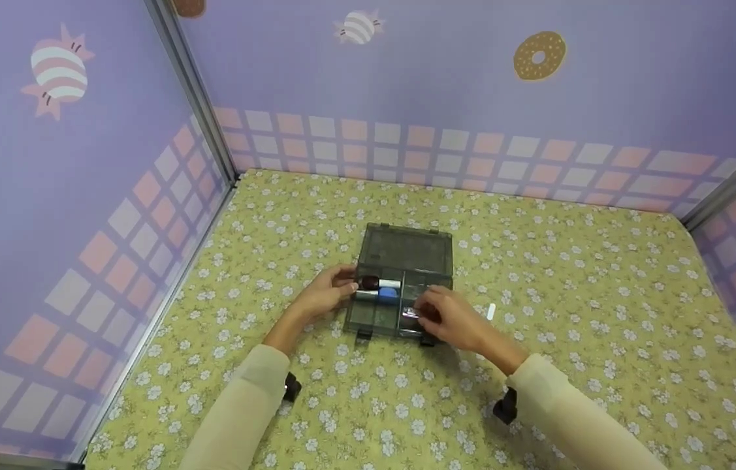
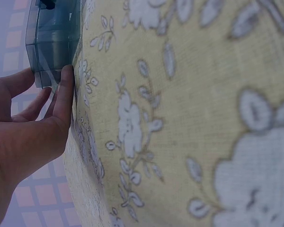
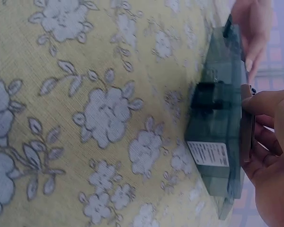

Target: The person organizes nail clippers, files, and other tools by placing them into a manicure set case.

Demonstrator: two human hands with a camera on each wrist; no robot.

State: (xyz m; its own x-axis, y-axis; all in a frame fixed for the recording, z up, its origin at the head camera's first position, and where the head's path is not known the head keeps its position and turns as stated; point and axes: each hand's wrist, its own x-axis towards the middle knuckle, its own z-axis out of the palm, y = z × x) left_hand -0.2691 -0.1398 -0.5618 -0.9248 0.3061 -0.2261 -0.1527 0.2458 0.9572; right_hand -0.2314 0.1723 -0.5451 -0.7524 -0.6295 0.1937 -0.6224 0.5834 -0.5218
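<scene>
A smoky translucent divided storage box stands on the floral cloth, its lid swung open away from me. My left hand holds the box's left side, thumb at the rim and fingers low along the wall. Over the front right compartment, my right hand pinches a flat brown piece with a shiny surface; its exact kind cannot be told. In the left compartments lie a small dark-red-and-white tube and a blue-and-white one.
A short white strip lies on the cloth to the right of my right hand. Two dark latches stick out at the box's front. Patterned walls with metal corner posts enclose the table.
</scene>
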